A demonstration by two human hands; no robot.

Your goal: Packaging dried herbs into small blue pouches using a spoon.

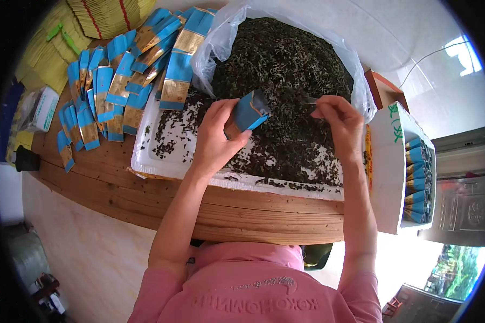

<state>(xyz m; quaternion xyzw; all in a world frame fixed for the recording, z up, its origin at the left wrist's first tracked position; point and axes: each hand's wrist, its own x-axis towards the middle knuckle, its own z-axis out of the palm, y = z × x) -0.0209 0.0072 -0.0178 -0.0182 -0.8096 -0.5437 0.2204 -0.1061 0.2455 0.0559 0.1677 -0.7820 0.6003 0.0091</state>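
My left hand [218, 135] grips a blue and gold paper packet [244, 117], tilted so that its open mouth faces right, over the dark dried leaves. Between the fingertips of my right hand [341, 121] is a thin pale implement [312, 100], whose tip is hard to make out against the leaves. Loose dried leaves [283, 60], which look like tea, form a big heap in a clear plastic bag [222, 40]. More leaves are strewn across the white foam tray [178, 167] below both hands.
Many blue and gold packets [123, 78] lie piled on the wooden table [105, 181] at the left. On the right, a white foam box [388, 169] holds upright packets [416, 181]. Yellow stacked sheets [44, 60], a small carton [44, 109] and a black cup [26, 158] sit farther left.
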